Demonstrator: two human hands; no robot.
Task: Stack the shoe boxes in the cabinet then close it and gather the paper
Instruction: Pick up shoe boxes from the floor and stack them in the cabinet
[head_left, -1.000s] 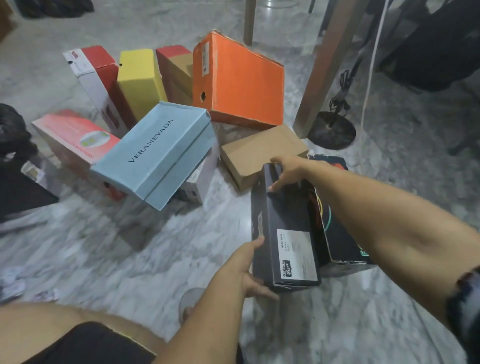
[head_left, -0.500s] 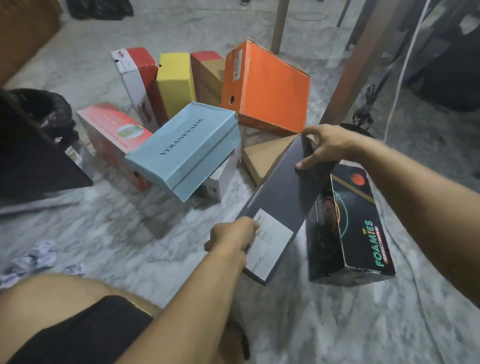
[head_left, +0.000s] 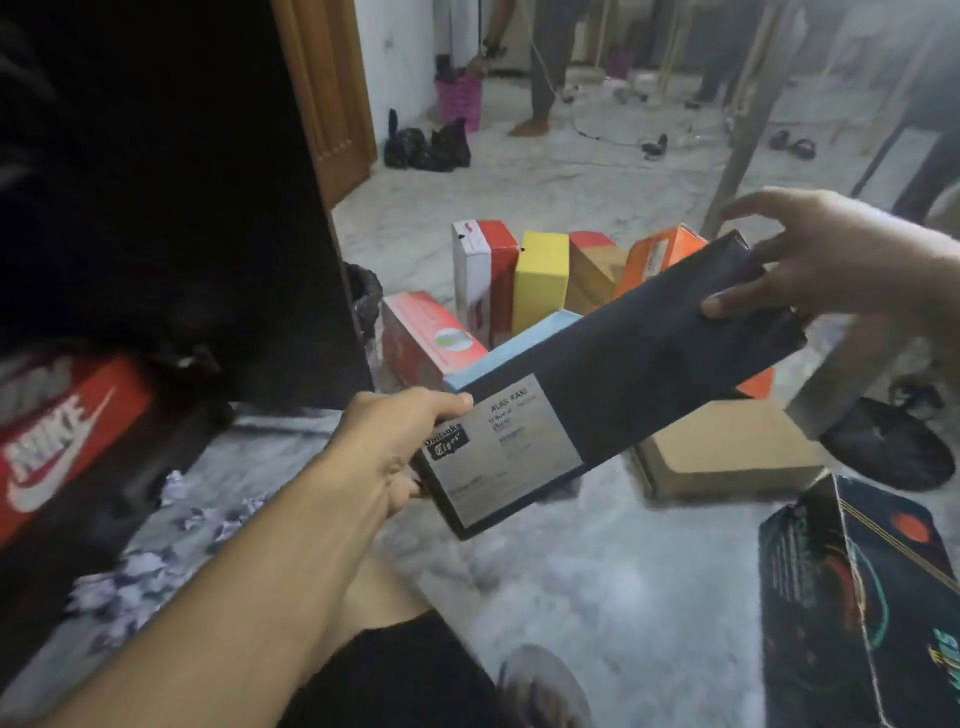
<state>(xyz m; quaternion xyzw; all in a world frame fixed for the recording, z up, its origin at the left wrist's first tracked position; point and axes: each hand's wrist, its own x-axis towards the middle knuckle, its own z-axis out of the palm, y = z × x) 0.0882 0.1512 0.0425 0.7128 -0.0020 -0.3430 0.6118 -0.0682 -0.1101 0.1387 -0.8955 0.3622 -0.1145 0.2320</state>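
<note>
A long black shoe box (head_left: 639, 358) with a silver label hangs in the air between my hands. My left hand (head_left: 389, 452) grips its near labelled end. My right hand (head_left: 810, 260) holds the far end, thumb on the side and fingers spread over the top. The dark cabinet (head_left: 171, 218) stands open at the left, with a red Nike box (head_left: 57, 441) inside on its lower shelf. Crumpled paper (head_left: 156, 551) lies on the floor by the cabinet's foot. Behind the held box stand red-and-white (head_left: 480, 270), yellow (head_left: 540, 275), red-brown (head_left: 595, 270) and orange (head_left: 660, 254) boxes.
A red box (head_left: 426, 338) and a light blue box (head_left: 519, 343) lie behind the held one. A brown cardboard box (head_left: 727, 447) and a black patterned box (head_left: 862, 592) sit on the marble floor at the right. A table leg (head_left: 748, 109) and a person's legs (head_left: 545, 67) stand further back.
Both hands have lifted the black box off the floor and swung it leftward toward the cabinet. My view has turned left, bringing the cabinet and the Nike box into sight.
</note>
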